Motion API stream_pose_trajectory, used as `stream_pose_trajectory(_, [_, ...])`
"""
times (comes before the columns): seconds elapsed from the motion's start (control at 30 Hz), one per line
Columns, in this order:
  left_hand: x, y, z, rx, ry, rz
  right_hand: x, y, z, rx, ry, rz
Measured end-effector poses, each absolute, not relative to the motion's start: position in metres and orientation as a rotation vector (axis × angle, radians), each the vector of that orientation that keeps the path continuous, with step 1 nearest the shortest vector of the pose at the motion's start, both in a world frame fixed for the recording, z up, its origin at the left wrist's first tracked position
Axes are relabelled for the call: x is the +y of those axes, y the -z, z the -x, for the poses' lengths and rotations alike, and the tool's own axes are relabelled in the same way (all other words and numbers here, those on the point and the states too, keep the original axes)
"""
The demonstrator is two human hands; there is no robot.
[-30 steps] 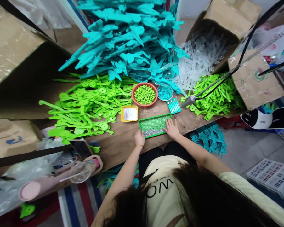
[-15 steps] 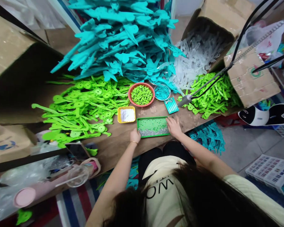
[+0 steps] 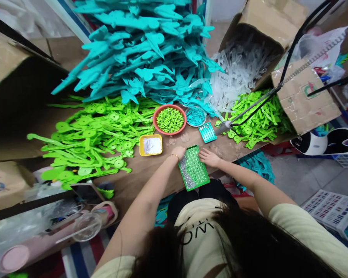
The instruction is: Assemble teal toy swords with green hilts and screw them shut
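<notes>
A green perforated tray (image 3: 199,173) is turned lengthwise toward me at the front edge of the bench, with small silvery pieces (image 3: 186,174) heaped along its left side. My left hand (image 3: 179,152) is closed on the tray's far left corner; its fingertips are partly hidden. On the other side, my right hand (image 3: 209,157) has its fingers stretched out against the tray's right edge. Just beyond lie a small teal tray (image 3: 208,132) with metal bits and a yellow dish (image 3: 151,145) holding something white.
Behind stand a red bowl (image 3: 169,120) of green-and-black pieces and a clear dish (image 3: 195,116) of teal bits. Lime-green plastic parts (image 3: 90,135) spread left, teal parts (image 3: 151,50) pile high at the back. A grey-tipped tool (image 3: 223,127) hangs in from the right.
The green tray has swung from lying crosswise to lengthwise toward me. My left hand has moved up and right with its corner; my right hand has shifted slightly and its fingers are now stretched out.
</notes>
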State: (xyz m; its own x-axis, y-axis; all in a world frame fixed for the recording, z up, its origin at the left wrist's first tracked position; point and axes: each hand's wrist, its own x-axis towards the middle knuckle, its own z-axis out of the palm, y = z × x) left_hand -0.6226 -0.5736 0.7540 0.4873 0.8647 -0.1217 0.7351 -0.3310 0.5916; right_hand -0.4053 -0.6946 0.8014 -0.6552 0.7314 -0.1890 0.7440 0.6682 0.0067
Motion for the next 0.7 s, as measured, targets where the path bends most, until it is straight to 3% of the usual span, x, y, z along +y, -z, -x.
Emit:
stream_pose_trajectory(0.27, [-0.592, -0.762, 0.637, 1.302, -0.446, -2.18, -0.704, -0.794, 0.388, 2.597, 0.078, -1.202])
stream_pose_trajectory(0.5, [-0.599, -0.763, 0.748, 1.956, -0.782, -1.805, -0.691, -0.791, 0.397, 2.494, 0.036, -1.358])
stream_pose_trajectory(0.7, [-0.584, -0.763, 0.766, 2.239, -0.862, -1.422, -0.671, -0.792, 0.418, 2.472, 0.065, -1.398])
